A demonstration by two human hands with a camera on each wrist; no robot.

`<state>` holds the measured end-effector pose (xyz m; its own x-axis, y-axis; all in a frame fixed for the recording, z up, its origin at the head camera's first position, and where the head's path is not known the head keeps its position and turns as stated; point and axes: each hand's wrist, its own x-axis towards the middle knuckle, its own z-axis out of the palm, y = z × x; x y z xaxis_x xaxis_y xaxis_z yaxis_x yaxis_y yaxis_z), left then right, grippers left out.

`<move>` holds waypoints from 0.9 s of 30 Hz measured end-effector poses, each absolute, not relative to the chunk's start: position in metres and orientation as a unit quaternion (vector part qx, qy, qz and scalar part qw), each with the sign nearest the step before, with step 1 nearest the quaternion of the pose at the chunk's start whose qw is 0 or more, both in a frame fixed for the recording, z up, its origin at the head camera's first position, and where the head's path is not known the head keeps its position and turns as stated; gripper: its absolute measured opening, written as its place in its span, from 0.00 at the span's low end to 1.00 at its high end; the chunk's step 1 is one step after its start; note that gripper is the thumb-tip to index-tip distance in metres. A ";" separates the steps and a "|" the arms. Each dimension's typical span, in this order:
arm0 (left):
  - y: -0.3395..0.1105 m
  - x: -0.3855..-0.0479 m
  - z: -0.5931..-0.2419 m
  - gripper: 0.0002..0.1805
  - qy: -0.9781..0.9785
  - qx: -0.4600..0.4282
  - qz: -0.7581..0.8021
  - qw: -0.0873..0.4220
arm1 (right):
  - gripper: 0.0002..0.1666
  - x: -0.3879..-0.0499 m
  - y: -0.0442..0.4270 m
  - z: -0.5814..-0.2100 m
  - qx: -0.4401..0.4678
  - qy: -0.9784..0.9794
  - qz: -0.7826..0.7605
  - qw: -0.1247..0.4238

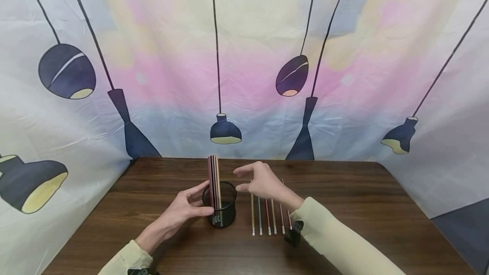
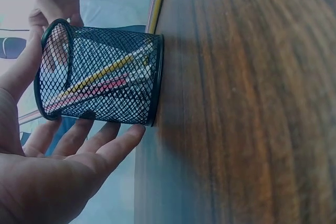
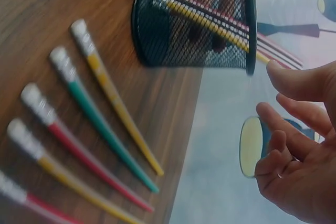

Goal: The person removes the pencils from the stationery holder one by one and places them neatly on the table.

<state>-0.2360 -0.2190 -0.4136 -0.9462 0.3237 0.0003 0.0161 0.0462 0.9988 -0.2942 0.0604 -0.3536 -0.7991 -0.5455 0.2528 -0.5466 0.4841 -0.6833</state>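
A black mesh pencil cup (image 1: 228, 214) stands upright on the table, and my left hand (image 1: 179, 212) holds it from the left with thumb and fingers around its side. Inside lean several pencils (image 1: 214, 173), eraser ends down, bunched at the cup's left side. To the right of the cup, my right hand (image 1: 263, 183) hovers above a row of pencils. Its thumb and fingers are apart, with nothing between them. In the right wrist view the row includes a green pencil (image 3: 110, 129), a red pencil (image 3: 94, 158) and a yellow patterned pencil (image 3: 123, 116), their white erasers toward the person.
The brown wooden table (image 1: 344, 224) extends on both sides of the cup. Behind it hangs a pastel cloth (image 1: 252, 75) printed with dark lamps. A dark device (image 1: 293, 233) is strapped at the right wrist, near the row's right end.
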 end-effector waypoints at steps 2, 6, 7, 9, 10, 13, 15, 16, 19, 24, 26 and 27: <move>-0.219 -0.236 -0.413 0.49 0.715 0.117 0.680 0.115 | 0.23 -0.294 0.053 -0.354 0.319 -0.860 0.399 0.000; -0.219 -0.236 -0.413 0.49 0.717 0.115 0.678 0.115 | 0.25 -0.293 0.041 -0.353 0.318 -0.860 0.400 0.001; -0.219 -0.236 -0.413 0.49 0.718 0.115 0.677 0.115 | 0.25 -0.293 0.039 -0.353 0.317 -0.860 0.400 0.001; -0.219 -0.236 -0.413 0.49 0.718 0.116 0.676 0.114 | 0.26 -0.293 0.034 -0.354 0.317 -0.858 0.403 0.002; -0.219 -0.236 -0.413 0.49 0.719 0.116 0.676 0.114 | 0.26 -0.294 0.032 -0.355 0.318 -0.857 0.405 0.003; -0.219 -0.236 -0.413 0.49 0.720 0.115 0.675 0.114 | 0.26 -0.295 0.026 -0.356 0.322 -0.853 0.411 0.007; -0.219 -0.236 -0.412 0.49 0.720 0.113 0.675 0.115 | 0.27 -0.296 0.022 -0.358 0.322 -0.850 0.416 0.008; -0.219 -0.236 -0.412 0.49 0.720 0.112 0.676 0.115 | 0.27 -0.297 0.021 -0.359 0.322 -0.850 0.416 0.009; -0.219 -0.236 -0.412 0.49 0.719 0.109 0.677 0.115 | 0.26 -0.297 0.018 -0.361 0.318 -0.849 0.423 0.011; -0.218 -0.236 -0.412 0.49 0.717 0.106 0.679 0.117 | 0.23 -0.296 0.014 -0.364 0.310 -0.840 0.445 0.019; -0.219 -0.236 -0.412 0.49 0.716 0.106 0.680 0.116 | 0.22 -0.295 0.012 -0.364 0.310 -0.838 0.449 0.019; -0.219 -0.236 -0.413 0.49 0.716 0.105 0.680 0.116 | 0.22 -0.295 0.011 -0.364 0.311 -0.837 0.449 0.019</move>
<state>-0.2362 -0.2187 -0.4125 -0.9509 0.3087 -0.0236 -0.0076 0.0527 0.9986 -0.2951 0.0113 -0.3643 -0.8055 -0.5040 0.3116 -0.5383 0.4028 -0.7402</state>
